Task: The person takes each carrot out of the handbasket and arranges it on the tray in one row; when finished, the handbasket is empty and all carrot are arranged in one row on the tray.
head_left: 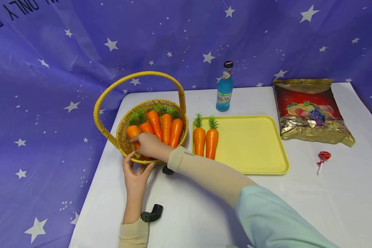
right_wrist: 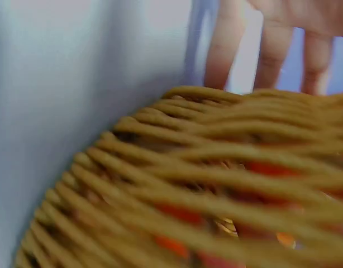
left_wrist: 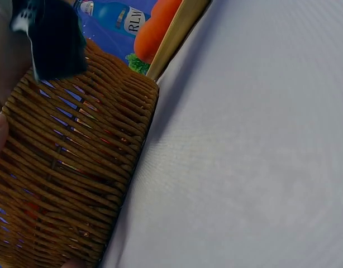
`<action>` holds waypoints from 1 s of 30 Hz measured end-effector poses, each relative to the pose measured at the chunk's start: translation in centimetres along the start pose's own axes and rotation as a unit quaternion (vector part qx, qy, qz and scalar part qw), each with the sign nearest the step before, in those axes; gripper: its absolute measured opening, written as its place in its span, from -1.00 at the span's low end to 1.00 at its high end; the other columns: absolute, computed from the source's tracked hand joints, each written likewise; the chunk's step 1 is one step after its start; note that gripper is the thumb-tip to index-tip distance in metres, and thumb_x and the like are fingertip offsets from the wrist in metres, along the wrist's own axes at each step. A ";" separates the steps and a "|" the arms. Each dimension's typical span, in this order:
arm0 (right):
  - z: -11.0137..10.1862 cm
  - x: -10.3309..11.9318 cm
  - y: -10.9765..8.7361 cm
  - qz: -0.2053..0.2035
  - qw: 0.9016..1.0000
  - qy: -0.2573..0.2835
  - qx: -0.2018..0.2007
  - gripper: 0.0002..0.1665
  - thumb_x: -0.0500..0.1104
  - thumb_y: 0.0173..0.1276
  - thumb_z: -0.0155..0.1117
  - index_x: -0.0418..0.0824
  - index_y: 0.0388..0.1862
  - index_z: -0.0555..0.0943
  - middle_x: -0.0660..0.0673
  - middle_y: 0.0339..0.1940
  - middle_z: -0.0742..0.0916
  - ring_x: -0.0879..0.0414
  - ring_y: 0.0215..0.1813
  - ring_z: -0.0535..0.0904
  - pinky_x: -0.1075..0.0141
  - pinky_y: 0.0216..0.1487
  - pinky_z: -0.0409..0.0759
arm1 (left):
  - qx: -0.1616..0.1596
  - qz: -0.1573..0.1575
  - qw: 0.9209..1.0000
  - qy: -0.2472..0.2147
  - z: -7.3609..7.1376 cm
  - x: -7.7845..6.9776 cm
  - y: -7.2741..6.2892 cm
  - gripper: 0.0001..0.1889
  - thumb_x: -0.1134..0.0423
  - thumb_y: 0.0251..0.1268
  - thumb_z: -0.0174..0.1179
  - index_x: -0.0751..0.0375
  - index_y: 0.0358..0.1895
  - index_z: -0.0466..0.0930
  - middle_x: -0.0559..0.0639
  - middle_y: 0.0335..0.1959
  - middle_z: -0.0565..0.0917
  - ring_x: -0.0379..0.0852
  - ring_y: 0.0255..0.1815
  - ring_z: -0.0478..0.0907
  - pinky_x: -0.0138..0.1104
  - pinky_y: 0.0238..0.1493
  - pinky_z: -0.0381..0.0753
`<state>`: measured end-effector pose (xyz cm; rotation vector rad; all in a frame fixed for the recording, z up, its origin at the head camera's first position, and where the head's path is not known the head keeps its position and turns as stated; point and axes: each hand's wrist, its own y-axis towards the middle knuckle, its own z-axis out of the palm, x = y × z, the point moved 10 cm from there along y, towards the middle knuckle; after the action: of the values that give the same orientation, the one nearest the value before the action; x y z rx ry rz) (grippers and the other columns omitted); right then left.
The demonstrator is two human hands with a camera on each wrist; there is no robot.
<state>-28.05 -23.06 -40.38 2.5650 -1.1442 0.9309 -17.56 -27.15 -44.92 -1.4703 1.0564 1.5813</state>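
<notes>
A yellow wicker basket [head_left: 155, 102] with a tall arched handle stands at the left, holding several orange carrots [head_left: 166, 127] with green tops. My left hand [head_left: 136, 179] rests against its near side, thumb and fingers spread below the rim. In the left wrist view, fingertips touch the woven wall [left_wrist: 76, 167]. My right hand [head_left: 152, 144] reaches over the near rim into the basket, fingers curled across the leftmost carrot [head_left: 132, 131]. From the right wrist, mostly the basket's weave [right_wrist: 216, 167] shows, with the left hand's straight fingers [right_wrist: 275, 53] behind it.
Right of the basket lies a yellow tray [head_left: 248, 144] bearing two carrots [head_left: 212, 141] along its left side. Behind it stands a blue bottle [head_left: 224, 91]. A red and gold candy bag [head_left: 311, 112] and a red lollipop [head_left: 323, 156] lie on the white table [head_left: 313, 206] at the right.
</notes>
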 end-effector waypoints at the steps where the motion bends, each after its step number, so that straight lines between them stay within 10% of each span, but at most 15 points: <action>1: -0.5 0.1 -0.2 -0.005 1.000 0.008 -0.004 -0.48 -0.22 0.30 0.34 -0.04 0.25 0.57 0.00 0.09 0.68 0.23 -0.30 0.50 0.54 -0.45 0.43 | -0.001 -0.001 1.000 -0.001 0.0 0.0 0.0 -0.21 0.44 0.07 0.41 0.17 0.35 0.16 -0.01 0.51 -0.11 0.03 0.49 -0.04 -0.37 0.16 0.48; 17: -9.6 -0.6 -10.1 -0.099 0.989 0.064 -0.084 -0.52 -0.16 0.36 0.30 0.04 0.26 0.56 -0.12 0.28 0.48 0.06 0.32 0.37 0.39 -0.07 0.55 | -0.002 -0.020 1.000 -0.001 -0.1 0.3 0.0 -0.17 0.44 0.08 0.40 0.19 0.39 0.10 0.01 0.52 -0.14 0.06 0.50 -0.03 -0.09 0.27 0.37; 30: -9.5 -5.7 -19.7 -0.059 0.971 0.215 -0.081 -0.52 -0.09 0.30 0.37 0.06 0.21 0.60 -0.05 0.23 0.51 0.06 0.30 0.37 0.15 -0.02 0.61 | 0.001 -0.022 1.000 -0.003 0.1 0.0 -0.1 -0.17 0.44 0.10 0.39 0.25 0.39 0.08 0.01 0.52 -0.14 0.09 0.49 -0.02 -0.26 0.24 0.41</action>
<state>-21.21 -2.25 -34.72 2.1299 -0.8901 1.2281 -17.49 -27.00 -44.92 -1.4770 1.0140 1.5526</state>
